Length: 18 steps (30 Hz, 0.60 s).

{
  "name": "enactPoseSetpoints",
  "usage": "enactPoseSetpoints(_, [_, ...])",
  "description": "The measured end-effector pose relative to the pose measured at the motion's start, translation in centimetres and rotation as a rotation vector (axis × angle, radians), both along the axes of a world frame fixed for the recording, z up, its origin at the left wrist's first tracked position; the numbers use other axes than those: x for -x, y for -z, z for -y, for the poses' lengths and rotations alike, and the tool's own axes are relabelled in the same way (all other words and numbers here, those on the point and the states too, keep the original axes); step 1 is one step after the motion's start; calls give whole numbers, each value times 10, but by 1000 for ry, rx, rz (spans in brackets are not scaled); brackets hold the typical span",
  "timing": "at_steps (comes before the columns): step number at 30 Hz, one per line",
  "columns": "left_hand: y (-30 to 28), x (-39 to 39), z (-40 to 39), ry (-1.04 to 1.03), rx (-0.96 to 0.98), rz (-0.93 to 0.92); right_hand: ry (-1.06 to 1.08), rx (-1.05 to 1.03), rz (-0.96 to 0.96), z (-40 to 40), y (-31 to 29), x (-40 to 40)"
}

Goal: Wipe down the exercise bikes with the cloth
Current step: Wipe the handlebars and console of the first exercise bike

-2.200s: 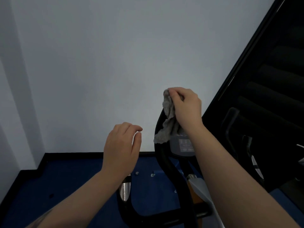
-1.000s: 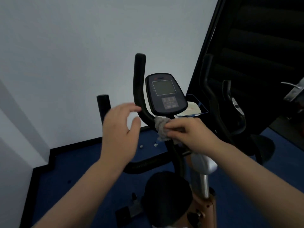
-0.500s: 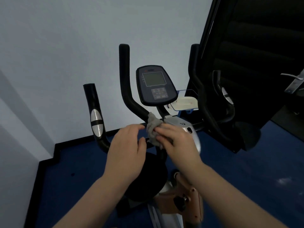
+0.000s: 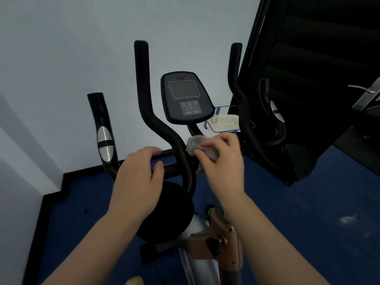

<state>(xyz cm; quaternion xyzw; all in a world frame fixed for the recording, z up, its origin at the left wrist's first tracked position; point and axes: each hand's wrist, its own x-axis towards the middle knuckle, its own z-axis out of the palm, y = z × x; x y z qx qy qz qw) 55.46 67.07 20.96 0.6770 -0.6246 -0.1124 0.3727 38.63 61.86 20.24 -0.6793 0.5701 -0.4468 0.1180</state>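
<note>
An exercise bike stands in front of me with black curved handlebars (image 4: 156,120) and a dark console (image 4: 186,98) on a stem. My right hand (image 4: 223,161) presses a bunched grey cloth (image 4: 198,144) against the stem just below the console, at the handlebar junction. My left hand (image 4: 137,177) hovers over the horizontal handlebar bar to the left, fingers curled and apart, holding nothing. A side grip with silver pulse sensors (image 4: 104,140) rises at the left.
A white wall is behind the bike and blue carpet (image 4: 308,212) lies below. A small clear tray (image 4: 225,122) with a white item sits right of the console. A dark door or panel (image 4: 318,68) with a metal lever handle (image 4: 368,95) stands at the right.
The view has tilted down from the wall to the whole bike. My right hand slid the cloth down the upright handlebar to the junction under the console; my left hand lowered near the crossbar.
</note>
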Motion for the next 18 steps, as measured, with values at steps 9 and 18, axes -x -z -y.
enactPoseSetpoints(9, [0, -1, -1, 32, 2, -46, -88, 164, -226, -23, 46, 6])
enactPoseSetpoints(18, [-2, -2, -1, 21, -7, -67, -79, -92, 106, -27, 24, -11])
